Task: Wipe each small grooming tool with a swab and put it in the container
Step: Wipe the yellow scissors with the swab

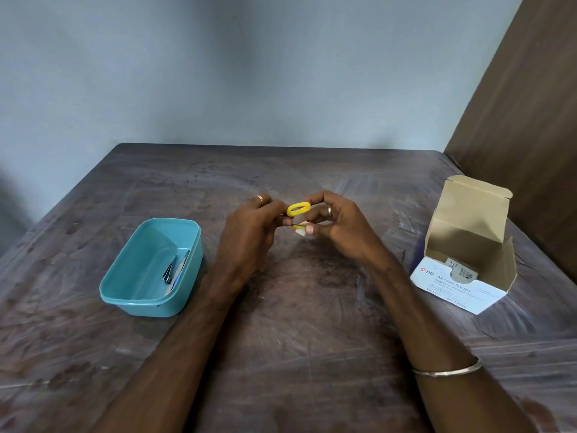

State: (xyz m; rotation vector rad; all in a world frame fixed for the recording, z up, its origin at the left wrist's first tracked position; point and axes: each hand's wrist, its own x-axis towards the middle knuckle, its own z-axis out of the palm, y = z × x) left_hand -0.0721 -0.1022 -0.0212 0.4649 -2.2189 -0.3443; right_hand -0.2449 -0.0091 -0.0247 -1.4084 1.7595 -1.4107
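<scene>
Above the middle of the table both hands meet around small scissors with yellow handles (298, 209); one yellow loop shows between the fingers, the blades are hidden. My left hand (249, 226) grips the scissors from the left. My right hand (334, 223) pinches a white swab (301, 232) against the tool's lower part. A teal plastic container (125, 278) stands at the left with a metal nail clipper (170, 269) and another metal tool (181, 267) lying inside.
An open white cardboard box of alcohol swabs (462, 285) stands at the right, flap up, packets inside. The dark wooden table (296, 323) ends at a grey wall behind. A brown panel (530, 120) rises at the far right.
</scene>
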